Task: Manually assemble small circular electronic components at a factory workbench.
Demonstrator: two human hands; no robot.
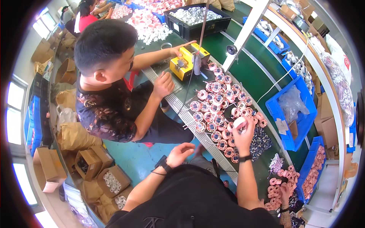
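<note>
My right hand (243,136) is closed on a round pink-and-white ring-shaped housing (239,122), held over the bench. Below and beyond it stand many similar pink round housings (215,108), several with dark round inserts and thin wires. Right beside that wrist lies a heap of small dark parts with pale bits (261,144). My left hand (181,154) is held in front of my body, short of the bench edge, fingers apart and nothing in it. Both wrists wear dark bands.
At the left a co-worker (107,91) touches a yellow box-shaped device (188,62) on the bench. A blue bin (295,140) with clear plastic bags stands to the right, past a white post (248,34). Another person's hand (285,193) reaches among pink parts (274,190) at lower right.
</note>
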